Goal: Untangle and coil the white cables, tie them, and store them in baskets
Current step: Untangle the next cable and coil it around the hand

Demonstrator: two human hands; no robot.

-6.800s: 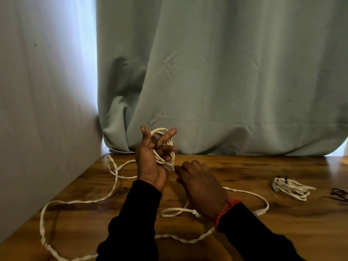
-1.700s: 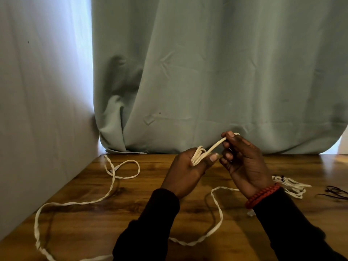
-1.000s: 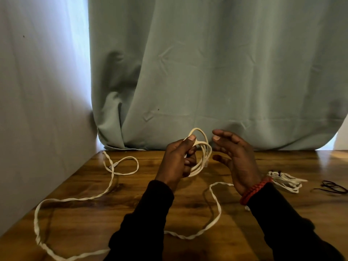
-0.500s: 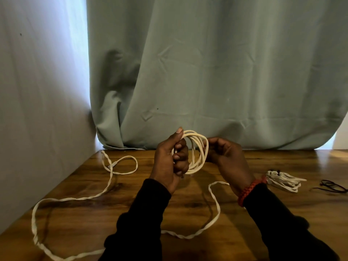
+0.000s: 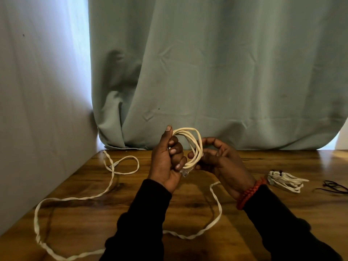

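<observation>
- Head view: above a brown wooden table (image 5: 188, 208), a person's left hand (image 5: 166, 161) grips a small coil of flat white cable (image 5: 190, 146), fingers curled round its loops and thumb raised along the top edge.
- A clear plug end pokes out under the left palm, at the coil's six o'clock.
- The right hand (image 5: 220, 161), at three o'clock of the coil, pinches the coil's right side, its other fingers loosely curled behind.
- The uncoiled run of the same white cable (image 5: 216, 211) drops to the table at five o'clock of the hands, sweeps toward the near edge, then trails away to a loose loop (image 5: 128, 164) at nine o'clock, close to the pale green curtain (image 5: 216, 72).
- A finished white cable bundle with a dark tie (image 5: 284, 180) lies at three o'clock, well apart from the hands; thin black ties (image 5: 333, 186) sit just beyond it.
- By the look of it, one cable is coiled and tied, while this one is only a few turns in, with most of its length on the table.
- Winding, tying and storing remain; no basket is in view.
</observation>
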